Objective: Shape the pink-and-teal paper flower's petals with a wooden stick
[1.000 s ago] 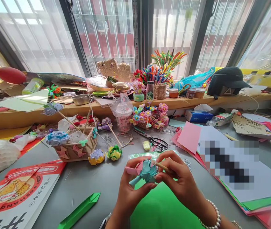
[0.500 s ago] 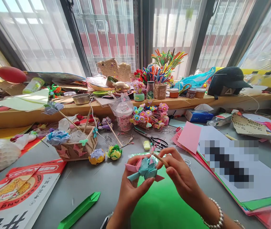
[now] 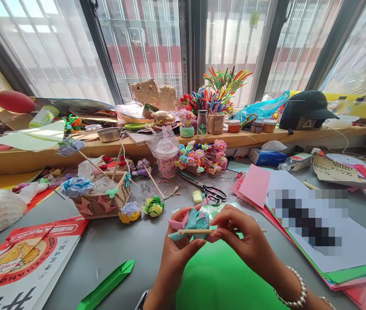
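Note:
A folded paper flower (image 3: 197, 220) in light blue and pink rests in my left hand (image 3: 179, 254), its fingers and thumb closed around the sides. My right hand (image 3: 241, 230) pinches a thin wooden stick (image 3: 195, 232), which lies level across the near side of the flower; its other end pokes out beyond my right hand. Beneath both hands lies a bright green paper sheet (image 3: 224, 280). A folded green paper strip (image 3: 107, 286) is on the table left of my left hand.
Two paper flowers, a purple-yellow one (image 3: 130, 212) and a green-yellow one (image 3: 153, 206), sit beside a decorated box (image 3: 100, 204). Black-handled scissors (image 3: 213, 193) lie beyond my hands. Stacked coloured paper (image 3: 337, 232) covers the right side; a printed paper bag (image 3: 24, 258) is at left.
The stick has swung from slanting up behind the flower to lying level across its near side. My right hand has turned and its fingers have drawn together.

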Demonstrator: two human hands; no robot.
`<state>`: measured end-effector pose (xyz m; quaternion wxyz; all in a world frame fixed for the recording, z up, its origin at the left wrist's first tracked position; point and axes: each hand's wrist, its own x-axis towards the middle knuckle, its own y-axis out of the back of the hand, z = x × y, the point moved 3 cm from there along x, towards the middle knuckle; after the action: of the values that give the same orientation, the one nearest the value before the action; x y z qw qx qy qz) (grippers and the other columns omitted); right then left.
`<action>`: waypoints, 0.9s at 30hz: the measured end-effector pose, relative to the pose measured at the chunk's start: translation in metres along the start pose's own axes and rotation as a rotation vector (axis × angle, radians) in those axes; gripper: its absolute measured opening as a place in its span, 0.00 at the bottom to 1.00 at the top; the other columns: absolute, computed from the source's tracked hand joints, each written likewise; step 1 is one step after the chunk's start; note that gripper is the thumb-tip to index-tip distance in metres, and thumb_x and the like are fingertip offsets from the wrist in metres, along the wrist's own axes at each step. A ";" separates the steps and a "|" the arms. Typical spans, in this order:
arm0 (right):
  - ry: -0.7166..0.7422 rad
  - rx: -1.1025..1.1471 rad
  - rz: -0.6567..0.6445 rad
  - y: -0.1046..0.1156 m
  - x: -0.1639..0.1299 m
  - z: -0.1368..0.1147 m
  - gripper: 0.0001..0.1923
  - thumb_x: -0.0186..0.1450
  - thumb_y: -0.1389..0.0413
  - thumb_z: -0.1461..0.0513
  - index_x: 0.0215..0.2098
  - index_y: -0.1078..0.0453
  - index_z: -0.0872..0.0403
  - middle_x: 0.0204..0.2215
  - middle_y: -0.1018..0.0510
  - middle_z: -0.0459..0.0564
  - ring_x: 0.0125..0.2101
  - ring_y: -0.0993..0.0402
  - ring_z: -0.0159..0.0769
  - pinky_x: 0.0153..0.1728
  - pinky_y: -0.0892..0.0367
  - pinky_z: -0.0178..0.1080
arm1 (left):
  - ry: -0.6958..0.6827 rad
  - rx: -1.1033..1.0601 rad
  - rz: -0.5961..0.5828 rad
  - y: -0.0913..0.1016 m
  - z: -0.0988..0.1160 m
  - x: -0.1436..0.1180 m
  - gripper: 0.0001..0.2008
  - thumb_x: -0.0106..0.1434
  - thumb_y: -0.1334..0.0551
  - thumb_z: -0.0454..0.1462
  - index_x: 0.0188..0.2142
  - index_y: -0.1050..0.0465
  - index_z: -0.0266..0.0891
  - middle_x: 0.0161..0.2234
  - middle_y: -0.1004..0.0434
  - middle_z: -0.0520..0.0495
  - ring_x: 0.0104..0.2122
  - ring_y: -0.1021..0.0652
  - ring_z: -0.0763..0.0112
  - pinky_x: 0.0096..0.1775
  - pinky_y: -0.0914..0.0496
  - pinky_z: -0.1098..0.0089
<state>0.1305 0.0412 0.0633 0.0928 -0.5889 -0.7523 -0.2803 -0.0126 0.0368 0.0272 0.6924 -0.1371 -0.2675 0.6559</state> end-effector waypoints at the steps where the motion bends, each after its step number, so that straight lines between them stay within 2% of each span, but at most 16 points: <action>1: -0.006 0.006 0.000 0.000 0.000 0.000 0.07 0.63 0.47 0.57 0.33 0.32 0.53 0.24 0.30 0.45 0.24 0.32 0.32 0.23 0.38 0.33 | 0.002 0.002 0.004 0.000 0.000 0.000 0.25 0.42 0.29 0.35 0.42 0.31 0.44 0.47 0.26 0.45 0.47 0.27 0.53 0.48 0.33 0.60; 13: -0.027 -0.003 0.046 0.007 0.001 -0.001 0.07 0.60 0.44 0.58 0.31 0.32 0.53 0.23 0.31 0.44 0.23 0.34 0.30 0.23 0.38 0.32 | 0.039 -0.011 0.000 0.002 -0.004 -0.001 0.26 0.44 0.30 0.35 0.43 0.32 0.44 0.48 0.27 0.46 0.46 0.26 0.56 0.46 0.33 0.62; 17: -0.023 0.003 -0.013 0.005 0.003 -0.002 0.09 0.61 0.45 0.57 0.28 0.30 0.54 0.25 0.29 0.46 0.25 0.32 0.32 0.23 0.36 0.33 | 0.028 -0.008 0.005 0.003 -0.004 0.000 0.26 0.43 0.29 0.36 0.43 0.32 0.44 0.49 0.27 0.45 0.47 0.27 0.55 0.47 0.33 0.61; 22: -0.036 -0.007 0.006 0.004 0.003 -0.001 0.10 0.61 0.45 0.55 0.30 0.30 0.54 0.25 0.29 0.47 0.24 0.32 0.31 0.23 0.35 0.33 | 0.027 -0.003 -0.009 0.000 -0.002 -0.001 0.25 0.43 0.29 0.36 0.43 0.32 0.45 0.48 0.27 0.46 0.46 0.26 0.56 0.46 0.32 0.62; 27: -0.039 0.029 -0.040 0.004 0.002 -0.002 0.09 0.61 0.44 0.57 0.27 0.30 0.55 0.24 0.29 0.47 0.24 0.32 0.31 0.22 0.37 0.31 | 0.037 0.030 -0.021 0.000 -0.001 -0.002 0.25 0.44 0.29 0.36 0.43 0.32 0.45 0.49 0.28 0.46 0.46 0.26 0.56 0.46 0.32 0.62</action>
<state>0.1328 0.0427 0.0670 0.0812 -0.5778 -0.7695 -0.2597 -0.0119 0.0347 0.0263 0.7060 -0.1359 -0.2465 0.6498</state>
